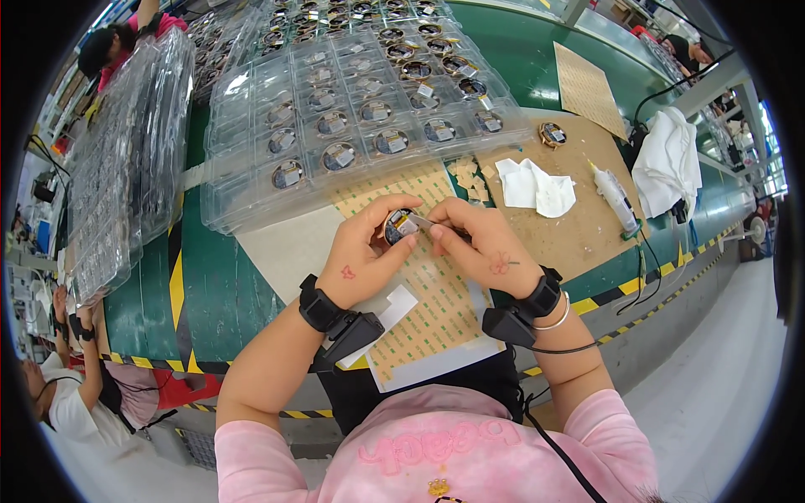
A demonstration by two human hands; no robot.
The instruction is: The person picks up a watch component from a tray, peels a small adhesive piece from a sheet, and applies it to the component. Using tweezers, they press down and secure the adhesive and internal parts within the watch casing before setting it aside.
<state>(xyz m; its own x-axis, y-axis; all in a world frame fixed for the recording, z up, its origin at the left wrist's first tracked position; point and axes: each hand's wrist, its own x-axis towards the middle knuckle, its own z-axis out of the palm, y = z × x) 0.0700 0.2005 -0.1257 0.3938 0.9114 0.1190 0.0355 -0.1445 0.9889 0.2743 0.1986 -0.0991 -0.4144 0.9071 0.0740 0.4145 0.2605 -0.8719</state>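
My left hand [366,251] holds a small round part [397,226] with a dark face and a white label, pinched between thumb and fingers. My right hand [480,241] grips a thin metal tool [422,222], likely tweezers, whose tip touches the round part. Both hands hover over a sheet of small tan adhesive pads [436,302] lying on the bench. Black bands with boxes sit on both wrists.
Clear plastic trays [352,126] filled with several similar round parts lie just beyond my hands, with more tray stacks [126,159] at left. One loose round part [552,133], white wipes [537,189], a glue bottle [615,197] and a white cloth [668,159] sit at right. Other people work nearby.
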